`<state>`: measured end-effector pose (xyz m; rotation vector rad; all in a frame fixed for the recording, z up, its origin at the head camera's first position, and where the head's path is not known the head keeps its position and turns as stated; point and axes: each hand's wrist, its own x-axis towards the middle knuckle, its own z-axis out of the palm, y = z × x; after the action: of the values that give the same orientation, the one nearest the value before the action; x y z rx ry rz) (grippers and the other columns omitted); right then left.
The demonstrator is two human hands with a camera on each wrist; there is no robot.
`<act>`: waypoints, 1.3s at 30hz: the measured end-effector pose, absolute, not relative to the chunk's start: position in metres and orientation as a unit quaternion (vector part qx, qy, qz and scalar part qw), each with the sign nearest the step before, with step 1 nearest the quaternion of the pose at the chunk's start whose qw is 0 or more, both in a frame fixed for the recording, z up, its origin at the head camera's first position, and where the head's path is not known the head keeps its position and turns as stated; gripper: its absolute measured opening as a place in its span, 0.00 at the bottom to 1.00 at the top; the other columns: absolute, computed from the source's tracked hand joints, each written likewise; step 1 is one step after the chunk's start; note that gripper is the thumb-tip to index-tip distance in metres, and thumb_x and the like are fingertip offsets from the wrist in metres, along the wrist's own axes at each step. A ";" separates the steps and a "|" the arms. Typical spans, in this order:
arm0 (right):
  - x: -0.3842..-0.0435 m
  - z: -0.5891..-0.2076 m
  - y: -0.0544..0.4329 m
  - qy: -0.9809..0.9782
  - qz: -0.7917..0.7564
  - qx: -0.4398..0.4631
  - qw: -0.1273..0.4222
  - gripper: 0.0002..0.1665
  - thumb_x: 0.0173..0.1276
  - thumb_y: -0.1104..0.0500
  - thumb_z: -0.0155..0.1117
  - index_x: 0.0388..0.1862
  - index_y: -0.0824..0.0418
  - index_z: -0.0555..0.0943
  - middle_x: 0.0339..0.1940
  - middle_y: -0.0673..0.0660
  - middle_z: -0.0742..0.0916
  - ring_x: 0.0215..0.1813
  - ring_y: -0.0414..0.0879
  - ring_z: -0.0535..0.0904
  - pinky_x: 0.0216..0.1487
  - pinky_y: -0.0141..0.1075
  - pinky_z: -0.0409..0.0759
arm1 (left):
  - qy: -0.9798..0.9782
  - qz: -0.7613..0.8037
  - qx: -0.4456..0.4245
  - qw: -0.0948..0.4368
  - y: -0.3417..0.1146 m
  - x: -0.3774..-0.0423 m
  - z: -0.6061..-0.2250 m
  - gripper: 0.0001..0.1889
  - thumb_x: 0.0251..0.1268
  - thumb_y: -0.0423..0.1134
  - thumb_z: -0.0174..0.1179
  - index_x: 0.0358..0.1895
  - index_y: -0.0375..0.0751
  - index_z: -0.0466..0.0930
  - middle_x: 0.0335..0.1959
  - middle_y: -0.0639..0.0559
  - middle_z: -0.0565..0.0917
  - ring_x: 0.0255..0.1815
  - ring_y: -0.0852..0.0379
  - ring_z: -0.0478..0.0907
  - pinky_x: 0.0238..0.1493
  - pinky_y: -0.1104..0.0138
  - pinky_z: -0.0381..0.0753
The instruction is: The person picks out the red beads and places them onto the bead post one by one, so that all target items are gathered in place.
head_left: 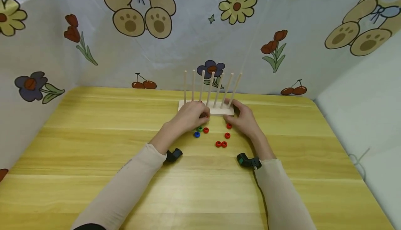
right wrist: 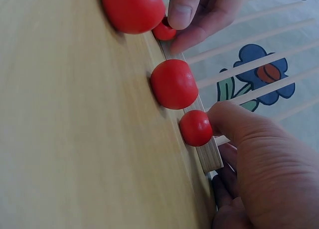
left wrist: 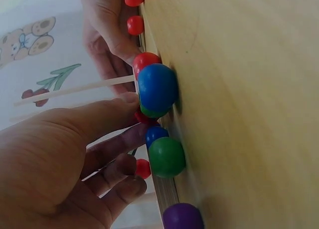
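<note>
The left grip [head_left: 192, 115] is pinching a red bead [right wrist: 163, 33] just before the wooden peg rack [head_left: 220, 111], whose end the right grip [head_left: 245, 120] is holding. The bead is probably feeling light, hard and slippery; its opposite sides are offering good hold.

In the left wrist view, misses most of a green bead [left wrist: 154, 111] behind a blue bead [left wrist: 158, 86], plus the cropped part of a purple bead [left wrist: 183, 217]. In the head view, loses some rack [head_left: 218, 112] behind the left hand [head_left: 193, 114].
</note>
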<state>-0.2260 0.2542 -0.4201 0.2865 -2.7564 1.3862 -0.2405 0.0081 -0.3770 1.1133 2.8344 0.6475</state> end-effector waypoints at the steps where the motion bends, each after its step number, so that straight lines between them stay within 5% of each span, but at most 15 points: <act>1: -0.226 -0.421 0.254 -0.888 0.449 0.092 0.021 0.36 0.68 0.63 0.73 0.75 0.60 0.75 0.72 0.63 0.80 0.76 0.54 0.72 0.80 0.51 0.65 | 0.910 0.208 0.358 0.010 0.008 -0.241 -0.377 0.05 0.72 0.38 0.69 0.36 0.46 0.91 0.31 0.54 0.87 0.35 0.55 0.80 0.41 0.62 0.80; 24: -0.225 -0.423 0.256 -0.884 0.456 0.099 0.029 0.35 0.68 0.61 0.73 0.74 0.60 0.76 0.72 0.62 0.80 0.76 0.54 0.72 0.80 0.50 0.65 | 0.910 0.189 0.368 0.028 0.012 -0.238 -0.379 0.03 0.65 0.39 0.75 0.36 0.47 0.90 0.32 0.55 0.87 0.37 0.54 0.80 0.44 0.60 0.81; 34: -0.226 -0.422 0.254 -0.886 0.452 0.096 0.025 0.35 0.69 0.61 0.72 0.74 0.59 0.76 0.73 0.62 0.80 0.77 0.53 0.71 0.80 0.50 0.65 | 0.902 0.220 0.371 -0.002 0.010 -0.235 -0.358 0.04 0.70 0.37 0.70 0.44 0.43 0.90 0.40 0.52 0.90 0.41 0.52 0.85 0.44 0.60 0.83; 39: -0.225 -0.422 0.254 -0.886 0.453 0.093 0.023 0.36 0.69 0.61 0.72 0.75 0.59 0.75 0.74 0.62 0.79 0.78 0.54 0.70 0.81 0.51 0.64 | 0.892 0.253 0.369 -0.064 0.008 -0.230 -0.335 0.09 0.73 0.39 0.68 0.51 0.44 0.91 0.46 0.51 0.91 0.38 0.53 0.84 0.39 0.61 0.81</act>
<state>-0.2253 0.2545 -0.4220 0.2890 -2.7440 1.4035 -0.2303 0.0082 -0.3353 1.2104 2.9232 0.8278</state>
